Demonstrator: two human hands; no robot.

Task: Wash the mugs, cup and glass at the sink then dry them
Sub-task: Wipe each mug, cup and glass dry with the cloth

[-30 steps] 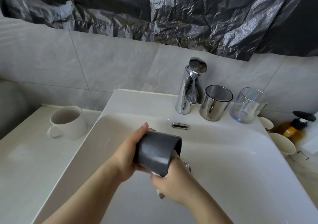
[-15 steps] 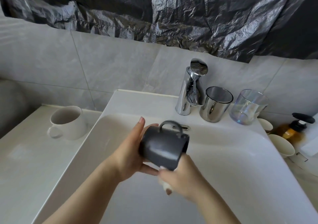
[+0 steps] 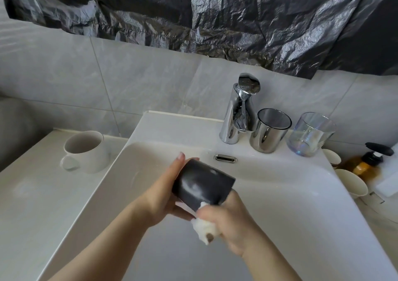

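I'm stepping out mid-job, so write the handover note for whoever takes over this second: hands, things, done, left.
Left hand: grips the dark mug, which lies tilted on its side over the sink.
Right hand: holds a soapy pad against the mug's lower edge.
White mug: upright on the counter left of the sink.
Steel cup and glass: upright on the ledge right of the tap.
Done: the dark mug has suds on it; no water is seen running.
Left: rinse it, wash the other three (I cannot tell if any is already clean), and dry all.
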